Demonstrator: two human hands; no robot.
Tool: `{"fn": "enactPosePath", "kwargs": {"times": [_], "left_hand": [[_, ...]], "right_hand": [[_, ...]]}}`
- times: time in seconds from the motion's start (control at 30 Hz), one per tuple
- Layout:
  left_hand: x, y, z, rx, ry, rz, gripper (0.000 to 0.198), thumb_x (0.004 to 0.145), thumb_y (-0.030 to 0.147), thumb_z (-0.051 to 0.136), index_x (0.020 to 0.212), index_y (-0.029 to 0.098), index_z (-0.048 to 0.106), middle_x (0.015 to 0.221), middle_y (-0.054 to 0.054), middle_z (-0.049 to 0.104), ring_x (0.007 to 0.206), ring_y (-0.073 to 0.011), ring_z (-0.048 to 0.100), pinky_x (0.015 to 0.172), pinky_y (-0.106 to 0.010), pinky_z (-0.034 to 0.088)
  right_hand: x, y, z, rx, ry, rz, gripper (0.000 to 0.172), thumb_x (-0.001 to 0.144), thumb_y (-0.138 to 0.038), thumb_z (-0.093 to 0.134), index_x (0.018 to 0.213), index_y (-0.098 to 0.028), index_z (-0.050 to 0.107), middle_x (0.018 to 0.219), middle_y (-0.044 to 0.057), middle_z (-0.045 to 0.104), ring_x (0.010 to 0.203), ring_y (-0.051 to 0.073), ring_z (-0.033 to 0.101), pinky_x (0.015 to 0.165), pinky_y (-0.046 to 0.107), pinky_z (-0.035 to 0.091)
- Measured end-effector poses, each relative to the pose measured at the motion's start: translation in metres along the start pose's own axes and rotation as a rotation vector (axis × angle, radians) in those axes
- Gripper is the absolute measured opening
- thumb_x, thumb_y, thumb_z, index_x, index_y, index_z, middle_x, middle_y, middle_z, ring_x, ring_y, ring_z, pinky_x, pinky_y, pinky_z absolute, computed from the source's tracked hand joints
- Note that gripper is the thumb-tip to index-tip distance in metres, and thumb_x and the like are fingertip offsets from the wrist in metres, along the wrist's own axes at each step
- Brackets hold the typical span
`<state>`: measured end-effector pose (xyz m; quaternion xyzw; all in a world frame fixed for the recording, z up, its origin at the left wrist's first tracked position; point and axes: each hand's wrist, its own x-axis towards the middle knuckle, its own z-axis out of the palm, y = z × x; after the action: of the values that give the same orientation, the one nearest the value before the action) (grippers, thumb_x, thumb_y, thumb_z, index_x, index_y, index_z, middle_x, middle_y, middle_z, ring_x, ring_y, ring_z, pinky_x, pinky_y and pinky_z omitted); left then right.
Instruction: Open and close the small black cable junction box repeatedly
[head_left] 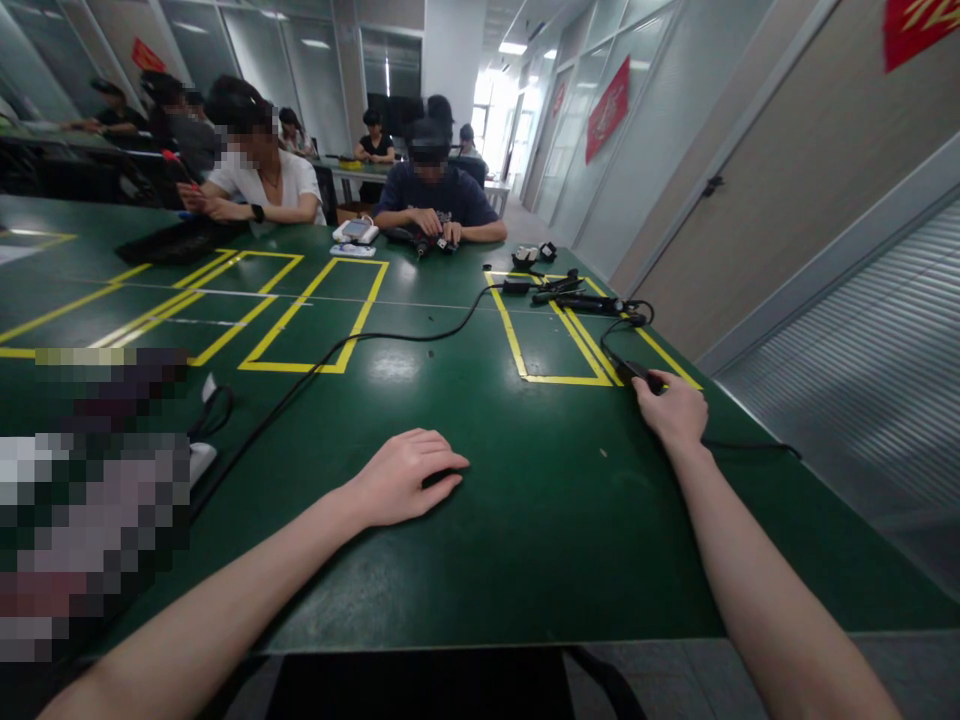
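On the right part of the green table (517, 540), my right hand (675, 408) is closed around a black power adapter (636, 374). One cable (609, 345) loops up from it toward the dark gear beyond, and another cord (754, 446) runs out to the table's right edge. My left hand (409, 475) lies palm down on the tabletop, holding nothing, its thumb apart from the fingers. Past my right hand lie several black tool-like items (577, 298) and cables, partly over the yellow tape; their exact kind is unclear.
A long black cable (405, 337) crosses the table from the left. Yellow tape (296, 370) marks rectangles. Across the table a person (442, 190) handles a drill-like tool (421, 242) beside a white device (355, 230). Another person (259, 180) sits farther left. Blurred items lie at the left.
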<state>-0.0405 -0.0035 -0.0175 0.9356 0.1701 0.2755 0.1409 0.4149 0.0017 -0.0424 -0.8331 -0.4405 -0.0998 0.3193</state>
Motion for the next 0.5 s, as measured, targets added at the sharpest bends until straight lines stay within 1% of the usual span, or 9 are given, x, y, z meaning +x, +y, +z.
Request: {"fn": "enactPosePath", "kwargs": {"times": [0.1, 0.17, 0.33, 0.5], "left_hand": [[0.0, 0.001, 0.0, -0.008, 0.0, 0.001, 0.023, 0.103, 0.026, 0.054, 0.108, 0.019, 0.075, 0.096, -0.006, 0.078, 0.091, -0.0189, 0.072, 0.087, -0.034, 0.058], [0.0, 0.001, 0.001, -0.013, -0.005, -0.003, 0.022, 0.103, 0.026, 0.054, 0.108, 0.019, 0.075, 0.096, -0.006, 0.078, 0.091, -0.0188, 0.072, 0.088, -0.034, 0.058], [0.0, 0.002, 0.0, -0.025, -0.004, -0.009, 0.022, 0.103, 0.026, 0.054, 0.108, 0.018, 0.075, 0.095, -0.006, 0.077, 0.09, -0.0187, 0.072, 0.087, -0.034, 0.057], [-0.001, 0.002, 0.0, -0.04, -0.013, -0.008, 0.021, 0.102, 0.025, 0.056, 0.108, 0.017, 0.074, 0.095, -0.006, 0.077, 0.09, -0.019, 0.072, 0.085, -0.034, 0.056]], "right_hand": [[-0.003, -0.01, -0.004, -0.04, 0.023, 0.109, 0.044, 0.088, -0.042, 0.058, 0.119, -0.014, 0.074, 0.108, 0.02, 0.074, 0.101, 0.038, 0.068, 0.091, 0.053, 0.052], [-0.004, -0.013, -0.005, -0.021, 0.023, 0.098, 0.047, 0.087, -0.041, 0.06, 0.124, -0.015, 0.071, 0.109, 0.019, 0.074, 0.101, 0.038, 0.068, 0.091, 0.053, 0.052], [-0.007, -0.013, -0.009, 0.048, 0.011, 0.022, 0.053, 0.078, -0.037, 0.066, 0.129, -0.019, 0.067, 0.124, 0.016, 0.071, 0.108, 0.037, 0.065, 0.094, 0.052, 0.05], [-0.006, -0.013, -0.009, 0.07, 0.003, 0.011, 0.051, 0.078, -0.035, 0.065, 0.126, -0.019, 0.066, 0.125, 0.016, 0.068, 0.113, 0.037, 0.062, 0.096, 0.051, 0.05]]}}
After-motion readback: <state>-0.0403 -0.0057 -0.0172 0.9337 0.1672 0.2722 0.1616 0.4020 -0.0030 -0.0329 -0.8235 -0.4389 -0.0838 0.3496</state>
